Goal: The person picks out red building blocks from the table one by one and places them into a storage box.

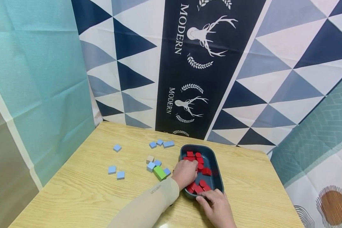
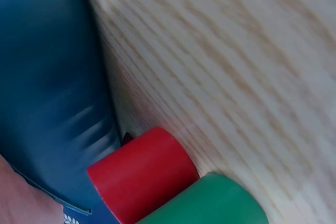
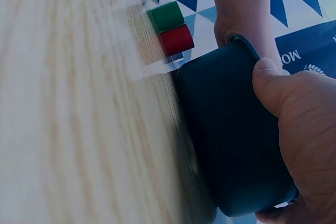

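A dark blue tray stands on the wooden table, with several red blocks of mixed shapes inside. My left hand reaches over the tray's left rim, its fingers down among the blocks; whether they pinch one is hidden. At the near end my right hand grips the tray, the thumb on one side and fingers beyond it. Just outside the tray, under my left arm, a red cylinder lies beside a green one; the arm hides most of them in the head view.
Left of the tray lie a green block, a plain wooden block and several light blue blocks. More blue pieces are scattered farther left and toward the back. A patterned cloth hangs behind the table.
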Action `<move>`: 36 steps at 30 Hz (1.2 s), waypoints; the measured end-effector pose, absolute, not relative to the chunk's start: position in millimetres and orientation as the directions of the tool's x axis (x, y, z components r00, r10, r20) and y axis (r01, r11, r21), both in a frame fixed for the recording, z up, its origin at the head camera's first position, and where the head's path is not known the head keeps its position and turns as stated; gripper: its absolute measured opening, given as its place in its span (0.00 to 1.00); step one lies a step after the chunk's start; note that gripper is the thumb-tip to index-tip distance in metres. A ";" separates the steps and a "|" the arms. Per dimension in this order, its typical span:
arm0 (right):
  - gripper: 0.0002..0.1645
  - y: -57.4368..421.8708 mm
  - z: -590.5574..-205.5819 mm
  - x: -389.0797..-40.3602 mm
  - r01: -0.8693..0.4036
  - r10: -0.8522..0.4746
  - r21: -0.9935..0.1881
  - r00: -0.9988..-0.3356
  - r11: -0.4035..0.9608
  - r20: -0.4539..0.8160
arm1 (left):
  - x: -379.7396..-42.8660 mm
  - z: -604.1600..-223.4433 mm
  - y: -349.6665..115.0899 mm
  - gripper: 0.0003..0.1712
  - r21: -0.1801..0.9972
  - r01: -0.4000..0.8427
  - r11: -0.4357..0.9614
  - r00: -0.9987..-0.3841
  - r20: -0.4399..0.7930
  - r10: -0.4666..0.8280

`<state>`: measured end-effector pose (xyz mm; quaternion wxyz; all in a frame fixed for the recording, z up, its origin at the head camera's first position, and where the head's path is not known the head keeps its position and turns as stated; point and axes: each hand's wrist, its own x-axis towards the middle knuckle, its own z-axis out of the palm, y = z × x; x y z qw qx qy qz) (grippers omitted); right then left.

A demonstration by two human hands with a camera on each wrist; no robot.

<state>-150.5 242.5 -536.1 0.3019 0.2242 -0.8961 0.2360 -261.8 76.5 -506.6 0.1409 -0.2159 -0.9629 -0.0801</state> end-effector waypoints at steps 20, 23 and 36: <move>0.13 240.5 -535.0 -151.8 -0.547 -0.259 -0.286 -0.713 0.787 0.651 | -264.9 -505.5 71.7 0.11 0.158 0.481 0.863 -0.862 0.266 0.432; 0.13 240.4 -538.4 -151.9 -0.553 -0.263 -0.288 -0.711 0.782 0.652 | -263.2 -500.2 63.3 0.12 0.291 0.514 0.807 -0.857 0.200 0.474; 0.13 242.2 -539.8 -153.0 -0.541 -0.255 -0.294 -0.721 0.788 0.644 | -242.8 -458.0 -35.2 0.19 0.528 0.457 0.716 -0.852 0.030 0.522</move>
